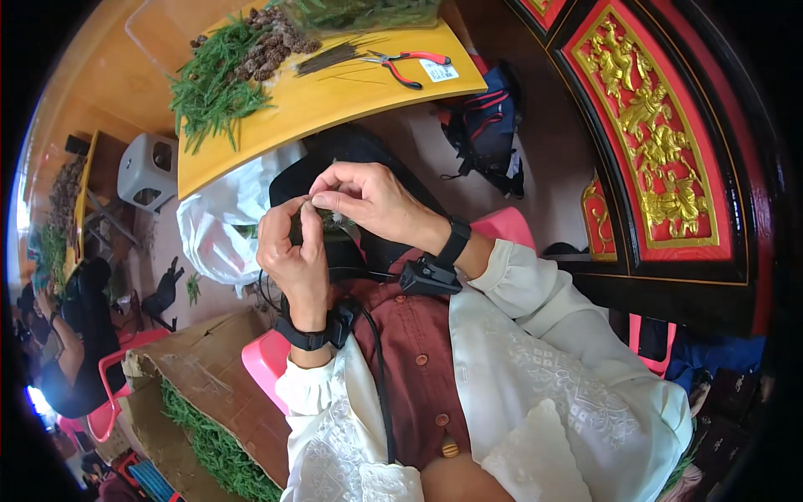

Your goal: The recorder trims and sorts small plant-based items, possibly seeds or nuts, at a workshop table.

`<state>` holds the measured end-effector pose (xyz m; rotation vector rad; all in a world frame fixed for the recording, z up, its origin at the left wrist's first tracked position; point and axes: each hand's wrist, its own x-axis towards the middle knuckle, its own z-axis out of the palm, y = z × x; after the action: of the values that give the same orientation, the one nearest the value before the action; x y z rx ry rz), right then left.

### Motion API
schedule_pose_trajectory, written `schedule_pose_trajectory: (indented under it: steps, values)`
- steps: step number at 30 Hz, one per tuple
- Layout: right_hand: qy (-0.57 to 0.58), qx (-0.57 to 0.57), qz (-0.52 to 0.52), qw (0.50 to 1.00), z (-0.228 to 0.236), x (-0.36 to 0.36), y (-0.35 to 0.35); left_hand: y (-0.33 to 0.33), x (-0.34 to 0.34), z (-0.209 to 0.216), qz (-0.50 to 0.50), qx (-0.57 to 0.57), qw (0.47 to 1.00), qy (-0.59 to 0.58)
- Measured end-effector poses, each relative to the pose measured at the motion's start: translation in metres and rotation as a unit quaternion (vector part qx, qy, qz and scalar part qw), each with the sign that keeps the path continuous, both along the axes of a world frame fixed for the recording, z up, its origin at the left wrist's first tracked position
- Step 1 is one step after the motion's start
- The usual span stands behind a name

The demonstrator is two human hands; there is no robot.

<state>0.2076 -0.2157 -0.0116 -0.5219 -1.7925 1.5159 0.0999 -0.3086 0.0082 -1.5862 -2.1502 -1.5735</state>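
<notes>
Over my lap, my left hand [293, 253] and my right hand [376, 203] meet, thumbs and forefingers pinched together at the fingertips. Whatever they pinch is too small and too hidden by the fingers to name. Just below the right palm shows a bit of something pale and greenish [336, 219], mostly covered by the hands. Beyond them, on the yellow table [335, 112], lie green artificial sprigs [219, 82], brown pine cones [272, 52], a bundle of thin dark wires [333, 58] and pliers with red and black handles [400, 62].
A white plastic bag [219, 230] sits left of my knees. Nearer, a cardboard box [196, 351] holds green sprigs [213, 443]. A grey stool [148, 171] and a co-worker [79, 347] are farther left. A dark backpack [489, 125] and a carved red-and-gold panel [652, 125] stand right.
</notes>
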Motion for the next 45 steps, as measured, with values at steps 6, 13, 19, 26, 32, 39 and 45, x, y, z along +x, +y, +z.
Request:
schedule_pose_trajectory:
  steps: [6, 13, 19, 26, 32, 39, 45]
  values:
    - [0.025, -0.11, 0.026, 0.993, -0.004, -0.013, -0.013, -0.01, -0.007, 0.006, 0.019, 0.024, 0.998, 0.057]
    - [-0.104, 0.061, -0.002, 0.993, 0.003, -0.018, 0.028, -0.02, -0.037, -0.02, -0.09, 0.026, 0.931, -0.354]
    - [-0.464, 0.413, -0.342, 0.705, -0.011, -0.003, 0.143, -0.025, -0.06, -0.022, -0.156, 0.01, 0.886, -0.438]
    - [-0.536, 0.328, -0.232, 0.743, -0.032, -0.003, 0.185, -0.031, -0.073, -0.032, -0.164, 0.003, 0.863, -0.477]
    - [-0.526, 0.407, -0.276, 0.694, -0.037, -0.007, 0.156, -0.039, -0.076, -0.034, -0.17, 0.015, 0.833, -0.526]
    - [-0.46, 0.347, -0.316, 0.754, -0.039, -0.006, 0.158, -0.042, -0.084, -0.03, -0.186, 0.031, 0.756, -0.626]
    - [-0.216, 0.233, -0.066, 0.946, -0.008, -0.029, 0.073, -0.042, -0.084, -0.029, -0.201, 0.042, 0.691, -0.693]
